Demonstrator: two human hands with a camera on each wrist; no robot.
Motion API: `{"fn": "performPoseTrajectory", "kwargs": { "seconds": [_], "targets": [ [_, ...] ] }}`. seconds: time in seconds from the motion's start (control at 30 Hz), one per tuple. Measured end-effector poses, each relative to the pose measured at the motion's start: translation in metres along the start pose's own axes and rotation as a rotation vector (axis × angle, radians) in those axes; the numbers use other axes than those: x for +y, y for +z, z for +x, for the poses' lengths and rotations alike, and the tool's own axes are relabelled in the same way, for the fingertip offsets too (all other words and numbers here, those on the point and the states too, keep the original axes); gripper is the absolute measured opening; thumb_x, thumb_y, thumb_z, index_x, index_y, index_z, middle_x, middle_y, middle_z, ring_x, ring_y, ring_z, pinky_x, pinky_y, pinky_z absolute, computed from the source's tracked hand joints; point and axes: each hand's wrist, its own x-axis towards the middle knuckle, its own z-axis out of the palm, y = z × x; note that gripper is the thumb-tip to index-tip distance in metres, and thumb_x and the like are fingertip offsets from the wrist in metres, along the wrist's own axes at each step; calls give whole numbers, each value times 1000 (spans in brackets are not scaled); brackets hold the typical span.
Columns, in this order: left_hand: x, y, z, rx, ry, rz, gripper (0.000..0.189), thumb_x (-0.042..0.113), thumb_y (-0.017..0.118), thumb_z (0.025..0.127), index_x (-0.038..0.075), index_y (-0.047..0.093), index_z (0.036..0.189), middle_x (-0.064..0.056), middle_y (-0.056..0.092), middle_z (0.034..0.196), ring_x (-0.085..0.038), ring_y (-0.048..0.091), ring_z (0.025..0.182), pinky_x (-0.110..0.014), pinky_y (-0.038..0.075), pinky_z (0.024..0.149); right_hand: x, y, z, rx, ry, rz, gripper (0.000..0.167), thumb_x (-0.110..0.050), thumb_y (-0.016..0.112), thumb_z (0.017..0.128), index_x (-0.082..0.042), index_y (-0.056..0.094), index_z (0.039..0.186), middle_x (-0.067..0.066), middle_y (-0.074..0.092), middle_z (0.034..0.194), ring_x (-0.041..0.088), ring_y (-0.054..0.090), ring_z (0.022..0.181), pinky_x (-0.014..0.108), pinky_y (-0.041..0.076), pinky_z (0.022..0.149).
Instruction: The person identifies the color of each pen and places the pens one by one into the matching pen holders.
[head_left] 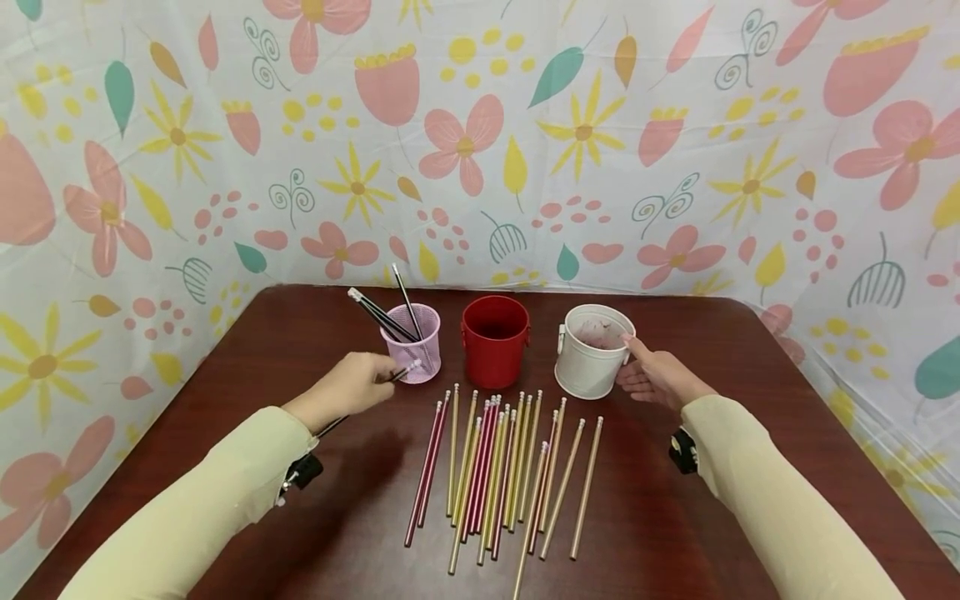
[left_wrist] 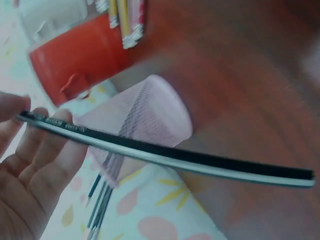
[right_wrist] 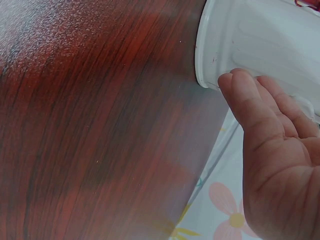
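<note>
My left hand (head_left: 348, 385) pinches a black pencil (left_wrist: 200, 161) with a silver stripe between thumb and fingers. In the head view that hand is in front of a pink mesh pencil cup (head_left: 426, 354); several black pencils (head_left: 384, 315) lean inside the cup. My right hand (head_left: 663, 379) is at the right side of a white bucket (head_left: 585, 373), thumb at its rim and the other fingers extended along its side. The right wrist view shows those fingers (right_wrist: 250, 97) nearly straight by the bucket wall. Between cup and white bucket stands a red bucket (head_left: 495, 365).
Many loose maroon pencils (head_left: 426, 479) and gold pencils (head_left: 588, 492) lie in a spread across the middle of the dark wooden table (head_left: 300, 550), eraser ends toward the buckets. A flower-printed cloth (head_left: 465, 217) hangs behind the table and at its sides.
</note>
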Motion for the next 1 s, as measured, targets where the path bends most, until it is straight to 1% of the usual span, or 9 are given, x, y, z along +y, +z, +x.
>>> {"fn": "performPoseTrajectory", "kwargs": {
  "seconds": [0.13, 0.2, 0.4, 0.63, 0.73, 0.8, 0.87, 0.9, 1.0],
  "targets": [
    [4, -15, 5, 138, -32, -19, 21, -3, 59, 75, -1, 71, 92, -3, 65, 70, -7, 44, 56, -26, 39, 56, -1, 1, -1, -3, -2, -5, 89, -59, 21, 98, 23, 43, 125, 28, 60, 117, 24, 61, 101, 37, 51, 87],
    [7, -24, 6, 181, -56, -28, 24, -4, 59, 77, -3, 72, 97, -5, 66, 72, -8, 44, 55, -26, 39, 56, -1, 1, -2, -6, -1, -7, 89, -59, 21, 98, 23, 43, 126, 28, 60, 117, 24, 61, 102, 38, 51, 88],
    [16, -50, 7, 235, -123, -10, 23, -1, 61, 81, -2, 72, 101, -10, 68, 80, -16, 55, 61, -31, 43, 60, 0, 2, -1, -3, -4, -7, 90, -59, 20, 98, 23, 42, 126, 31, 58, 120, 25, 60, 103, 38, 50, 88],
    [27, -74, 9, 303, -131, -18, 25, 1, 58, 84, 0, 71, 106, -17, 70, 91, -31, 66, 79, -43, 50, 71, 0, 2, -1, 0, -6, -5, 90, -58, 20, 98, 25, 42, 125, 33, 56, 121, 26, 61, 102, 39, 50, 89],
    [32, -82, 10, 343, -131, -33, 27, 1, 57, 85, -2, 70, 109, -18, 70, 93, -32, 66, 83, -41, 50, 73, 1, 3, -1, -3, -10, -6, 90, -58, 20, 98, 25, 43, 124, 34, 55, 121, 29, 60, 105, 40, 50, 90],
    [35, -87, 11, 380, -131, -48, 27, 1, 57, 85, -2, 70, 109, -19, 70, 91, -29, 67, 81, -34, 49, 71, 1, 3, -1, -6, -11, -7, 90, -59, 20, 98, 25, 43, 124, 34, 55, 122, 31, 60, 106, 41, 49, 90],
    [37, -93, 13, 446, -132, -93, 26, 1, 58, 84, -4, 70, 107, -19, 70, 89, -20, 65, 76, -25, 47, 68, 1, 3, 0, -5, -11, -7, 90, -58, 20, 98, 25, 42, 124, 34, 55, 122, 32, 59, 107, 40, 49, 90],
    [38, -97, 14, 489, -133, -146, 25, 0, 58, 84, -5, 69, 106, -14, 70, 85, -15, 64, 74, -21, 48, 67, 2, 3, 0, -4, -10, -6, 90, -59, 20, 98, 25, 42, 124, 34, 54, 122, 32, 59, 107, 40, 49, 90],
    [39, -112, 19, 620, -123, -401, 18, -5, 58, 84, 0, 72, 93, -2, 68, 76, -6, 61, 68, -15, 50, 66, 2, 3, 0, -4, -10, -5, 90, -58, 20, 98, 25, 42, 125, 35, 54, 123, 33, 58, 109, 41, 49, 91]
  ]
}}
